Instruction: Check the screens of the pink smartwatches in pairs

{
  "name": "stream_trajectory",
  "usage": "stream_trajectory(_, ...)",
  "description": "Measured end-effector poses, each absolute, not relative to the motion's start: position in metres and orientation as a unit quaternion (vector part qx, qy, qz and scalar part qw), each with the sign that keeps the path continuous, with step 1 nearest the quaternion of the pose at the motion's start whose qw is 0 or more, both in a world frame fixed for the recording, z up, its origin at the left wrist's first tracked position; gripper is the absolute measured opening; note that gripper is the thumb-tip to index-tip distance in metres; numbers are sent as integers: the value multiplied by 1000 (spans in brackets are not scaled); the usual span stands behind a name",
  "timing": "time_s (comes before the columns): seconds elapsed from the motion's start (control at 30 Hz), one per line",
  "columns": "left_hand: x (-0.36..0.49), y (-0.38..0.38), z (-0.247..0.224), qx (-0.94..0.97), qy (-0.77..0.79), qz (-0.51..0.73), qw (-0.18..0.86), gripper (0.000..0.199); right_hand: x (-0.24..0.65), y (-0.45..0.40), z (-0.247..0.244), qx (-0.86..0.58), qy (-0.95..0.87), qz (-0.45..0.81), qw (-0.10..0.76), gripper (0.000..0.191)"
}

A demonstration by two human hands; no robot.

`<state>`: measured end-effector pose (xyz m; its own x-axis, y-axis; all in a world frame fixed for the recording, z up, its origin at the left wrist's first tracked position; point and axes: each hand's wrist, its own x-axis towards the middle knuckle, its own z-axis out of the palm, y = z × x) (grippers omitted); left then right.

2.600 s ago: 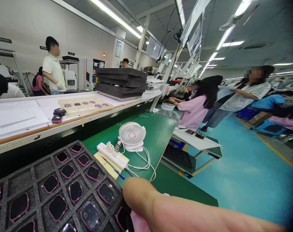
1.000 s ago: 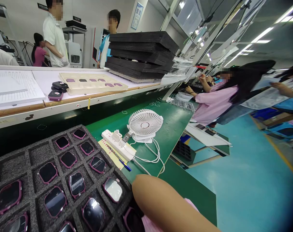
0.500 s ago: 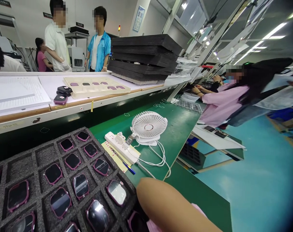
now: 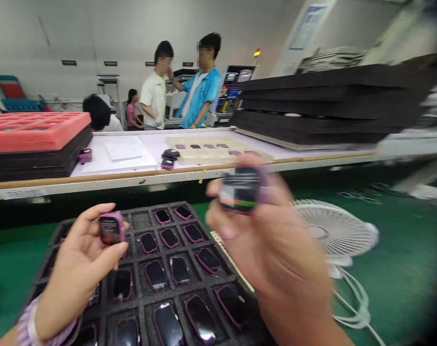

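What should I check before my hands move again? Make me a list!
1. Left hand has a good hold on its purple watch: ok, fingers and thumb are around it.
2. Right hand has the other watch: ok, though it looks blurry.
3. The black tray has a free pocket: ok, one shows in the back row.
4. Words on both screens can be read: not ok, too small or blurry.
5. Right hand isn't touching the fan: cannot tell, it overlaps the fan in this view.

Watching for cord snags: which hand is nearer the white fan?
Right. The right hand is just left of the fan; the left hand is farther off, over the foam tray.
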<state>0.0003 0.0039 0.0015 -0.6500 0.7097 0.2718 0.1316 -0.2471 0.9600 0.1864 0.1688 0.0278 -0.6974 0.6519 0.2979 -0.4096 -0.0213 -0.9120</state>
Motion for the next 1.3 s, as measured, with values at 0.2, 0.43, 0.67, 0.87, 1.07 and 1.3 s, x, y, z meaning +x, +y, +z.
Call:
stream_trajectory(0.2, -11, 26, -10, 390, 554, 704, 212, 52, 114, 170, -2, -40, -511, 844, 155, 55)
stream_trajectory(0.43, -19, 27, -15, 390, 533, 712, 239, 50, 108, 174, -22, -40, -551, 819, 156, 48)
stream_trajectory(0.67, -21, 28, -19, 388, 531, 706, 262, 51, 105, 171, -22, -35, -587, 791, 168, 50)
stream_trajectory(0.87, -22, 28, -21, 393, 506, 708, 295, 54, 104, 171, -24, -29, -598, 783, 170, 46)
stream_trajectory(1.07, -18, 27, -18, 379, 512, 707, 306, 50, 100, 170, -27, -45, -603, 773, 190, 41)
stream_trajectory(1.3, -19, 29, -17, 377, 514, 708, 303, 48, 98, 170, -27, -34, -596, 777, 197, 38)
